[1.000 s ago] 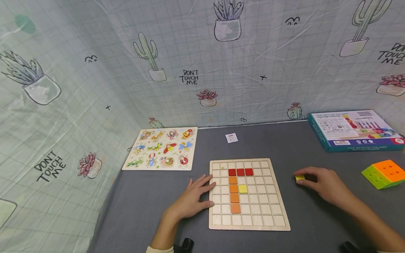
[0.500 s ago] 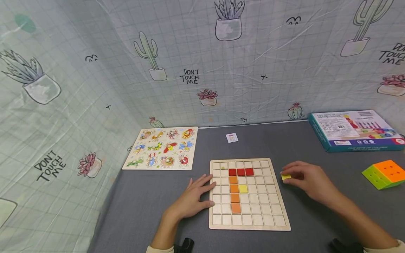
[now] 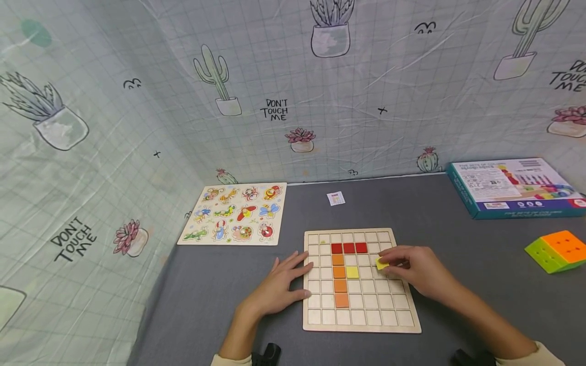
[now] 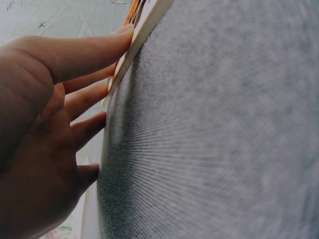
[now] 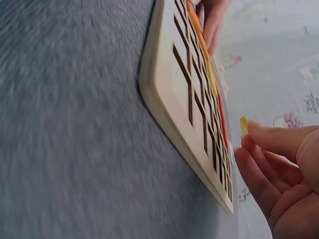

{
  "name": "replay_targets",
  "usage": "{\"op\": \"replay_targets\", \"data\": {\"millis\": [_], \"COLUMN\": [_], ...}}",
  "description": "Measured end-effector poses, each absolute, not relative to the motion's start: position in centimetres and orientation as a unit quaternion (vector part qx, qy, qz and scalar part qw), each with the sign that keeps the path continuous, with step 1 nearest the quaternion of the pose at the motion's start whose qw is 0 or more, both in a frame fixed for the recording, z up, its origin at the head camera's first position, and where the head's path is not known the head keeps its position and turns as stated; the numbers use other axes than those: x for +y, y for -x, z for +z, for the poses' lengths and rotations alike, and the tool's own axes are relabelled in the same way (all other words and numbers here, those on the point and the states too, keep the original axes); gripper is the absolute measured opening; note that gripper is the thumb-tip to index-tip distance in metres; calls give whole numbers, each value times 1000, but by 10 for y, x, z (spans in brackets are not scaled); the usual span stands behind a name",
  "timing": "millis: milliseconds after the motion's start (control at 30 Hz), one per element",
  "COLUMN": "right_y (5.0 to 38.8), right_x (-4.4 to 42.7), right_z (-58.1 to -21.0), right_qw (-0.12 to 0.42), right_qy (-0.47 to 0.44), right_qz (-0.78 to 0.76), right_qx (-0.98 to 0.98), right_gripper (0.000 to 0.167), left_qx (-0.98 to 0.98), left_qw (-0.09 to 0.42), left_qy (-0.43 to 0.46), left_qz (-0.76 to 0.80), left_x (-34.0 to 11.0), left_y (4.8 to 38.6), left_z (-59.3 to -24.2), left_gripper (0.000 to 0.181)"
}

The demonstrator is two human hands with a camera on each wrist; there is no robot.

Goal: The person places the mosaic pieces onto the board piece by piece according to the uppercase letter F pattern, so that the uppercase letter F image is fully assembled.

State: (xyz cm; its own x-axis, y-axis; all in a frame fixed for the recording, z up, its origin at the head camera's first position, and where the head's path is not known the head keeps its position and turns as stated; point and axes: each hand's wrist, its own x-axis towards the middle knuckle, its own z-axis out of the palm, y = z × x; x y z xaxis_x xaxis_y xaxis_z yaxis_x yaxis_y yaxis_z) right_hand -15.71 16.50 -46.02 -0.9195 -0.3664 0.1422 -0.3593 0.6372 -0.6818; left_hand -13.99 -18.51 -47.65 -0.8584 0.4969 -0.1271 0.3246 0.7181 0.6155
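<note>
A wooden grid board [image 3: 361, 325] lies on the grey table. On it sit a row of red square tiles [image 3: 349, 248], a column of orange tiles [image 3: 339, 272] and one yellow tile [image 3: 352, 272]. My left hand [image 3: 276, 290] rests at the board's left edge, fingers spread and fairly straight, fingertips and thumb touching the rim. Over the right part of the board, my right hand [image 3: 421, 269] pinches another yellow tile [image 3: 382, 264] between thumb and fingers. The right wrist view shows this tile [image 5: 243, 125] held above the board's surface.
An insect puzzle board [image 3: 233, 216] lies at the back left, a small printed card [image 3: 335, 198] behind the grid board. At the right stand a flat teal box [image 3: 517, 188] and an orange-and-green puzzle cube [image 3: 556, 251]. Patterned cloth [image 3: 256, 147] hangs behind the table.
My right hand has carried the pinched yellow tile leftward, from the table right of the board to over its grid. The left hand has stayed in place.
</note>
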Motion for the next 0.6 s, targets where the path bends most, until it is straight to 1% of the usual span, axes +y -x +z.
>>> {"op": "replay_targets", "data": {"millis": [300, 600], "right_y": [160, 160], "right_x": [143, 139], "right_z": [-469, -475], "right_qw": [18, 25], "right_qy": [203, 213], "right_qz": [-394, -385], "right_qx": [896, 897], "right_gripper": [20, 19], "left_qx": [915, 915], "left_qw": [144, 144], "left_qy": [-226, -228], "left_qz": [302, 302], "left_x": [-185, -185], "left_y": [141, 141], "left_z": [-477, -477], "left_gripper": [64, 64]}}
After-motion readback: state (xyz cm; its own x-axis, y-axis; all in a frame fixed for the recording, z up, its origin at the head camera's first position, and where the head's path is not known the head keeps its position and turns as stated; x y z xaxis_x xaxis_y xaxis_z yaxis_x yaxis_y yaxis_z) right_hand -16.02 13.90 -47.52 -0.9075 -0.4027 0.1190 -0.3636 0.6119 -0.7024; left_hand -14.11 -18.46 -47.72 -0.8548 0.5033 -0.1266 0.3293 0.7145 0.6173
